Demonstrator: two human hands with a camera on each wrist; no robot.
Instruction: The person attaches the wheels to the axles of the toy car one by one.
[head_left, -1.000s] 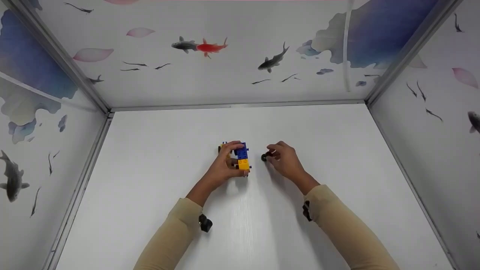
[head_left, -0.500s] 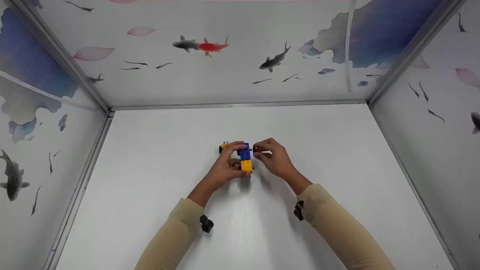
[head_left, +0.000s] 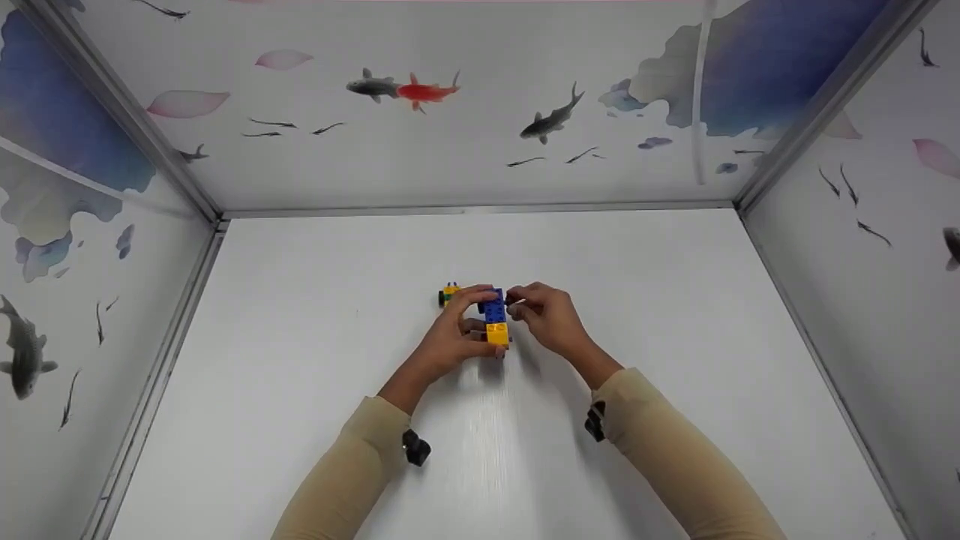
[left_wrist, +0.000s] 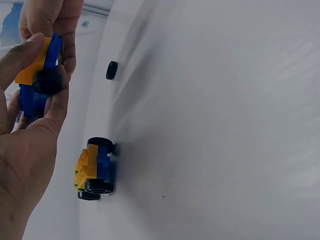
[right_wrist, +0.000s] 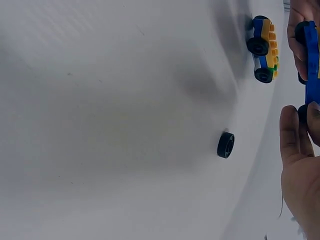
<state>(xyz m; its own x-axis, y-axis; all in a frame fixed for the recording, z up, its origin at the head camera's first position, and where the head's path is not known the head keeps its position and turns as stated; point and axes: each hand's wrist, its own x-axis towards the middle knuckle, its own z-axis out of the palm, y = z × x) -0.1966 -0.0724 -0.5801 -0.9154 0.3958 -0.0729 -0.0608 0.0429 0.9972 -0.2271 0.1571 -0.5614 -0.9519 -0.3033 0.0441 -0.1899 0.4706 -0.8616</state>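
Observation:
My left hand [head_left: 450, 341] grips a blue and yellow toy brick car [head_left: 495, 309] between thumb and fingers, raised over the white table. Black wheels [left_wrist: 47, 81] show on one side of this car in the left wrist view. My right hand [head_left: 551, 319] pinches a small black wheel [right_wrist: 302, 114] against the car's blue base, at its right side in the head view. Its fingertips partly cover that wheel. Beyond my left hand, a second toy brick car [left_wrist: 92, 167], yellow, blue and green with black wheels, stands on the table.
A loose black wheel [right_wrist: 226, 145] stands on edge on the white table [head_left: 300, 300], below my hands. Printed panels with fish enclose the table at the back [head_left: 480, 165] and both sides, joined by metal frame strips.
My right hand has moved left, bringing the black wheel up against the side of the held car. My left hand has shifted slightly right with the car.

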